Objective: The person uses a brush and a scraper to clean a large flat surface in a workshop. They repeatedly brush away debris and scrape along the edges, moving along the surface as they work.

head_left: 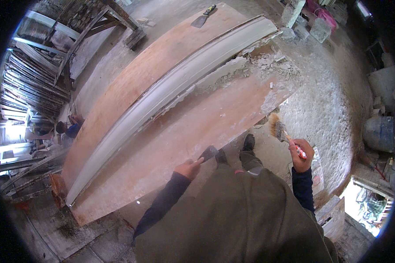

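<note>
My left hand (188, 168) is closed on a putty knife (209, 153), its dark blade tilted up at the near edge of the board. Off to the right, my right hand (301, 155) grips a paintbrush (278, 127) by its red and white handle, the pale bristles pointing up and away from me. The brush is beside the board, apart from it. A long white plaster moulding (171, 83) runs lengthwise along the reddish-brown board (197, 118). Ragged plaster scraps (272, 63) lie along its near side, thickest at the far right end.
Another putty knife (203, 16) lies at the board's far end. A wooden trestle (114, 22) stands beyond it, with stacked strips (28, 85) at the left. White blocks (320, 30) and a grey-blue bucket (378, 133) are on the right. Another person (70, 127) is partly visible behind the board.
</note>
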{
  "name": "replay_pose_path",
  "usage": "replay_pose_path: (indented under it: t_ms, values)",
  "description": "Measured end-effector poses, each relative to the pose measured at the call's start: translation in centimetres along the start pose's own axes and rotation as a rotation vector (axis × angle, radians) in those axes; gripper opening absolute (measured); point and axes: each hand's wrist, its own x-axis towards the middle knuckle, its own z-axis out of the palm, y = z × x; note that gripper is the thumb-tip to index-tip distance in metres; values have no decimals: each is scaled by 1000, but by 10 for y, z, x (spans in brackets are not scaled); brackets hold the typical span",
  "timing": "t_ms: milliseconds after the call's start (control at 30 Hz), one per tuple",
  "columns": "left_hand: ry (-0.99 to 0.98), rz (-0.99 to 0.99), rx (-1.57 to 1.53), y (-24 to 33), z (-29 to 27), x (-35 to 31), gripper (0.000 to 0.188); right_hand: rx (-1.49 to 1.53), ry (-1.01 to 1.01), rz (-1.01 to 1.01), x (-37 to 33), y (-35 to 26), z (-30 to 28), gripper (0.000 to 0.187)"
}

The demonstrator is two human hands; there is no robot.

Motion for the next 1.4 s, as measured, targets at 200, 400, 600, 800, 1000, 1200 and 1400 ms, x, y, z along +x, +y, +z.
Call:
replay_pose_path:
  t_ms: [200,400,600,800,1000,1200,1400]
  values:
    - [18,54,-150,74,17,84,37,-9,20,-3,-4,-8,1,4]
    - [-20,138,-58,155,3,184,33,-21,58,8,-10,-4,-7,4]
    - [269,442,-331,107,-11,192,31,27,106,14,-14,3,-13,4]
    - [44,58,-12,40,-59,76,35,30,77,27,-14,3,-9,5]
    - [103,174,-19,33,-15,136,30,5,52,-24,-3,-8,-10,5]
    - [142,248,10,128,-11,245,29,17,81,-26,3,-4,-13,4]
    - [306,348,-227,85,-43,194,33,235,-61,33,4,6,8,7]
